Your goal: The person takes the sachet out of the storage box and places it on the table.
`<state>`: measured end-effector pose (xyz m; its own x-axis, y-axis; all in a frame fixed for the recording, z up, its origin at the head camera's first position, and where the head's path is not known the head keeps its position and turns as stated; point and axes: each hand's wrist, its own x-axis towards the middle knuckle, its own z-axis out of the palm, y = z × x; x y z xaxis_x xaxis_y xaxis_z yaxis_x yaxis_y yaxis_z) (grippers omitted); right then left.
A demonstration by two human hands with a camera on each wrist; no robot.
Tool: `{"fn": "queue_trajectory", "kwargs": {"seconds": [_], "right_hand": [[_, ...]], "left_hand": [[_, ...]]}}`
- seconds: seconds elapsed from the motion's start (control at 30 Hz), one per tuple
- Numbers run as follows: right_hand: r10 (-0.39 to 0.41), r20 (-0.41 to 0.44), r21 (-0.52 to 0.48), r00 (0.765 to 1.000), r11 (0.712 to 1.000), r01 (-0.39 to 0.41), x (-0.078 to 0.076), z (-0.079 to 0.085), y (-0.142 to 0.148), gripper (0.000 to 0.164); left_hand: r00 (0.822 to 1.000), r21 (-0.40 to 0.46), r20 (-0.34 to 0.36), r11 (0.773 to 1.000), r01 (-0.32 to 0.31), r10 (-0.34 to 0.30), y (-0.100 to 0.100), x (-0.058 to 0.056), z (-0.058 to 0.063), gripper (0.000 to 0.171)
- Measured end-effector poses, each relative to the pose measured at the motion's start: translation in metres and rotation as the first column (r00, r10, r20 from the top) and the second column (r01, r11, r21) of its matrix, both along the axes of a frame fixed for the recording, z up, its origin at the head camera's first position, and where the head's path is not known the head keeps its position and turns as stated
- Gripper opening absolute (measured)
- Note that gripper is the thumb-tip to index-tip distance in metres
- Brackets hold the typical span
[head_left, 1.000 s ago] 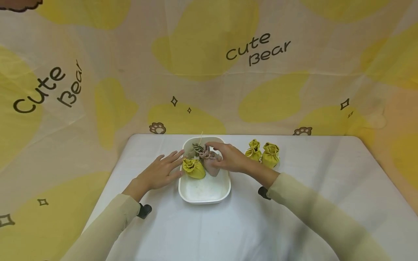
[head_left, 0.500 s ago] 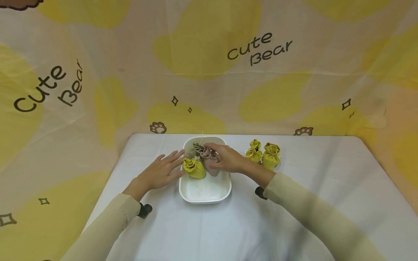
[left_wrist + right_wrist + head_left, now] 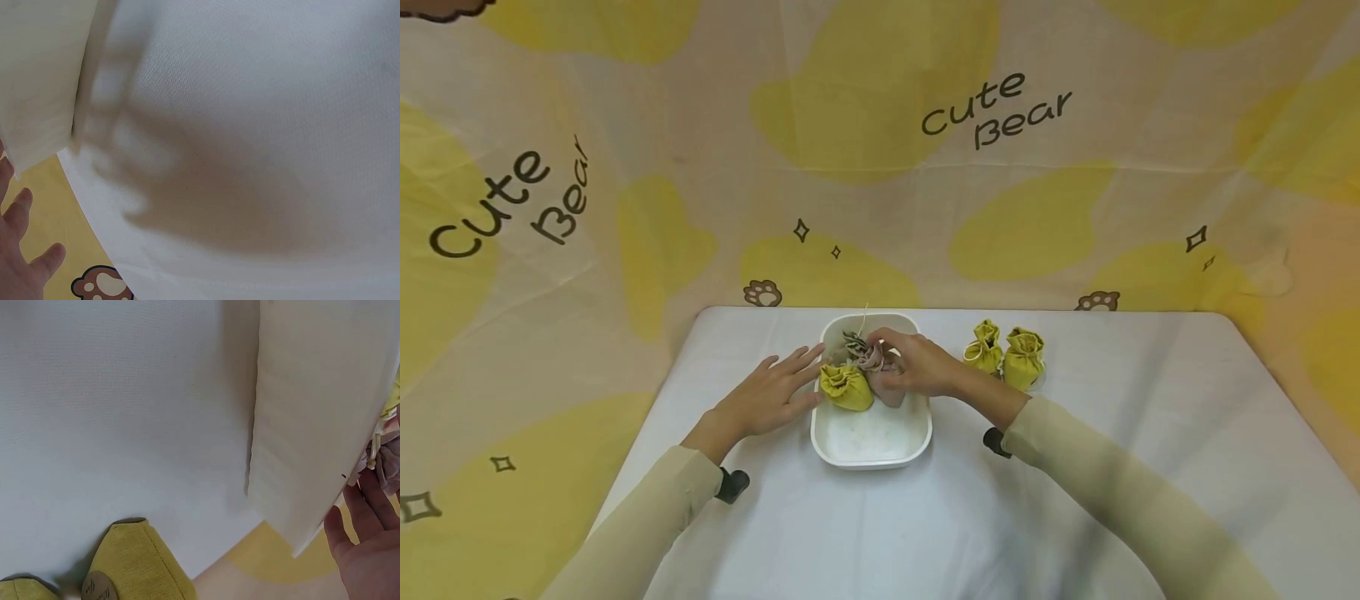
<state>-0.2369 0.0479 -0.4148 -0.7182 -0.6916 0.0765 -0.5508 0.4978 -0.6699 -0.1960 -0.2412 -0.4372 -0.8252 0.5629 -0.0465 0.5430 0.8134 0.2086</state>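
Note:
A white plastic tray (image 3: 871, 454) holds several small drawstring pouches at its far end. My right hand (image 3: 928, 367) reaches over the tray's right rim and grips a mauve pouch (image 3: 889, 393), thumb low on its side and fingers at its gathered neck. Left of that sits a yellow pouch (image 3: 847, 389), and behind it a grey-green pouch (image 3: 837, 350), partly covered. With fingers spread straight, my left hand (image 3: 767, 396) lies at the tray's left rim, its fingertips by the yellow pouch. In the right wrist view, fingers (image 3: 369, 512) meet the mauve pouch beyond the tray wall.
Two more yellow pouches stand on the white table to the right of the tray, a left one (image 3: 982, 346) and a right one (image 3: 1022, 358), close to my right forearm. A patterned curtain (image 3: 880, 208) hangs behind the table's far edge.
My right hand has shifted slightly to the left, its fingers moving a little at the mauve pouch's neck. The left hand and the tray stay where they were.

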Motion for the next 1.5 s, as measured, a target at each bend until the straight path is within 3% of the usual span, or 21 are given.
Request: {"fn": "queue_trajectory", "kwargs": {"seconds": [0.4, 0.83, 1.13, 1.5], "right_hand": [[-0.005, 0.019, -0.044, 1.000, 0.999, 0.006, -0.002, 0.000, -0.012, 0.043], [-0.055, -0.057, -0.036, 0.997, 0.998, 0.053, -0.001, -0.003, -0.013, 0.029], [-0.059, -0.102, -0.086, 0.993, 0.995, 0.051, -0.001, -0.002, -0.003, 0.024], [-0.097, -0.149, -0.119, 0.984, 0.990, 0.080, 0.001, 0.011, 0.012, 0.023]], "left_hand": [[1.000, -0.004, 0.001, 1.000, 0.002, -0.002, 0.001, 0.002, 0.003, 0.062], [1.000, -0.006, -0.003, 1.000, 0.009, -0.009, 0.000, 0.001, 0.002, 0.064], [1.000, -0.004, -0.022, 1.000, 0.015, -0.015, -0.001, 0.000, 0.000, 0.064], [1.000, -0.010, -0.013, 1.000, 0.005, -0.005, 0.000, 0.001, 0.001, 0.064]]}}
